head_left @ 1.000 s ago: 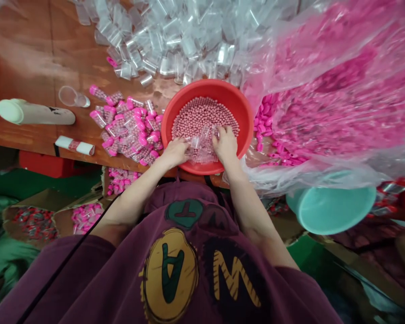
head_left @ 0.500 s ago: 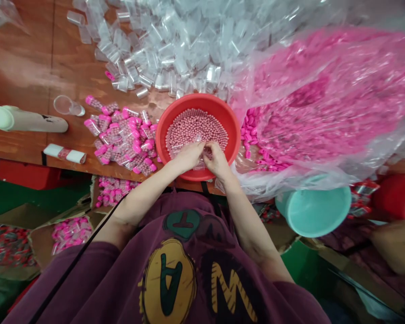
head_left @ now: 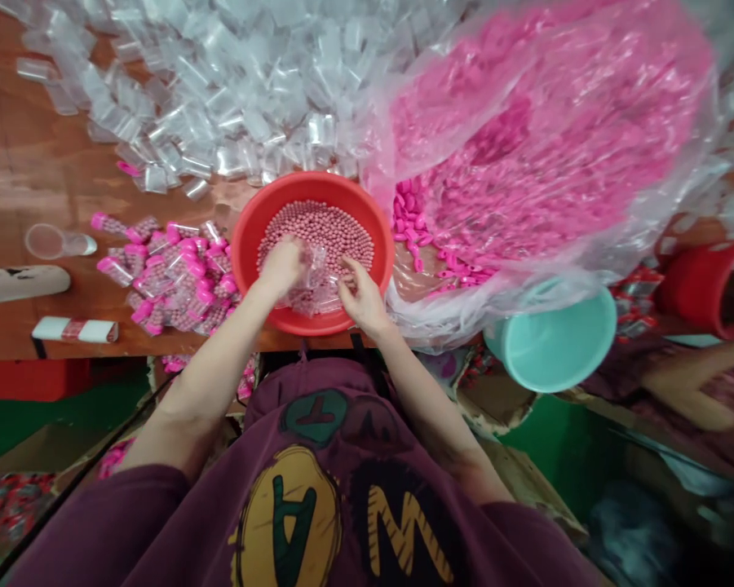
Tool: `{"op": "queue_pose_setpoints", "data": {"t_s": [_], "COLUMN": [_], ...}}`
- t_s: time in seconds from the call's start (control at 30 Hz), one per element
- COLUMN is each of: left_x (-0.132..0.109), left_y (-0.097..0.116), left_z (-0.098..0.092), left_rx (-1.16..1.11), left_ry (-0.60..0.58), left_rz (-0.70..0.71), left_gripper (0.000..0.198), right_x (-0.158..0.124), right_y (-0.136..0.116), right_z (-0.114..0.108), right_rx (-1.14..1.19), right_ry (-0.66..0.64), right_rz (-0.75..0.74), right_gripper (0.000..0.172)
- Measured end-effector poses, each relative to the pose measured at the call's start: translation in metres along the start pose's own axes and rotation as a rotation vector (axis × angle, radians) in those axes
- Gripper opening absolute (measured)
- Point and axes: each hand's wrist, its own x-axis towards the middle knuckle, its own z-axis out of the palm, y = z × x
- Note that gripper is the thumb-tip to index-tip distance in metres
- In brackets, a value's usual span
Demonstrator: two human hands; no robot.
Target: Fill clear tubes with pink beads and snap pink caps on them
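A red bowl (head_left: 240, 273) of small pink beads (head_left: 324, 220) stands at the table's front edge, with several clear plastic containers (head_left: 321, 297) lying on the beads. Over the bowl's left part is my left hand (head_left: 285, 265), knuckles up, beside one of those containers; its fingertips are hidden and slightly blurred. My right hand (head_left: 360, 295) hovers at the bowl's right front, thumb and fingers curved but apart, with nothing visible between them. Left of the bowl lies a heap of bead-filled clear tubes with pink caps (head_left: 177, 273).
Empty clear containers (head_left: 220, 98) cover the back of the table (head_left: 24, 179). To the right, a plastic bag of pink caps (head_left: 563, 163) spills some out beside the bowl. A turquoise bucket (head_left: 559, 338) stands at the front right, near another person's arm (head_left: 697, 383).
My hands were together over the bowl's front and have moved apart, the left one toward the bowl's left side. The view has shifted, so the table things appear farther left.
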Motion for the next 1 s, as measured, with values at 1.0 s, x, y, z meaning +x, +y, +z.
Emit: {"op": "queue_pose_setpoints", "data": {"t_s": [1.0], "left_x": [-0.022], "left_y": [0.045], "left_z": [-0.003], "left_rx": [-1.241], "left_ry": [-0.318], "left_rz": [0.206], "left_gripper": [0.060], "right_x": [0.015], "right_y": [0.001], "right_z": [-0.105], "right_rx": [0.494], "right_ry": [0.309], "right_rz": [0.189], "right_gripper": [0.039]}}
